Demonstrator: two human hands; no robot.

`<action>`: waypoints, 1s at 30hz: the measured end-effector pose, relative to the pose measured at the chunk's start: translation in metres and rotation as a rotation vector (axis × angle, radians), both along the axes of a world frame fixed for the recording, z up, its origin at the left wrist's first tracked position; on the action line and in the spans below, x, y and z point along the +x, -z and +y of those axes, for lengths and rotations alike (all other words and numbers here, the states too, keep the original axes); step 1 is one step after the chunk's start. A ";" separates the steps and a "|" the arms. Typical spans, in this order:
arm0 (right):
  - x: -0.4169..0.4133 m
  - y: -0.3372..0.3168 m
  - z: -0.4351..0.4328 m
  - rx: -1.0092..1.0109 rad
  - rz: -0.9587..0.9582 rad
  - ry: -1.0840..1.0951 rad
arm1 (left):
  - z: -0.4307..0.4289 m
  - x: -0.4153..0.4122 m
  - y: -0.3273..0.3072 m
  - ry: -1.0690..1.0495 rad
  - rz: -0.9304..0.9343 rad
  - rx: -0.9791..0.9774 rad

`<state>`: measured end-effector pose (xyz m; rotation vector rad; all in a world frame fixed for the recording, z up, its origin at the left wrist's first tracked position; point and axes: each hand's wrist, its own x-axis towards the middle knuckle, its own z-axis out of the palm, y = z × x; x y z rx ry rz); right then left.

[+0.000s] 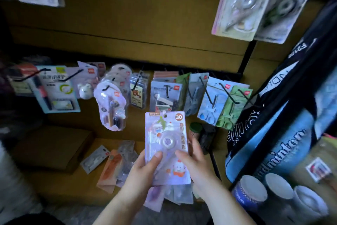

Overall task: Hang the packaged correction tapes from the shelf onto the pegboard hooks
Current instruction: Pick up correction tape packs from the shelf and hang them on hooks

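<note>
A lilac packaged correction tape with a "30" badge and a hang hole at its top is held upright in front of me. My left hand grips its lower left edge, thumb on the front. My right hand grips its right side, thumb on the front and fingers behind. More packs lie stacked under it, partly hidden. Other packaged tapes lie loose on the wooden shelf. Black pegboard hooks stick out of the brown board, most carrying hanging packs.
Two large packs hang overhead at the upper right. A blue badminton bag hangs on the right, with white cups below it. A green-capped jar stands behind the held pack. A cardboard box sits on the shelf's left.
</note>
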<state>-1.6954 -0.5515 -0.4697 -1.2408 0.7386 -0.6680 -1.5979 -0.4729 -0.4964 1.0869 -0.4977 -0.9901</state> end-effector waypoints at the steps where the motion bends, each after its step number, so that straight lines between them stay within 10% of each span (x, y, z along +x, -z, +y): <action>1: -0.003 -0.013 0.001 -0.057 -0.035 0.035 | 0.001 -0.003 -0.011 -0.026 -0.026 -0.017; 12: -0.025 -0.120 -0.011 -0.545 0.032 0.420 | -0.006 -0.035 -0.105 -0.047 -0.232 -0.157; 30: -0.069 -0.237 -0.095 -0.631 -0.071 0.765 | -0.047 -0.042 -0.154 0.017 -0.335 -0.123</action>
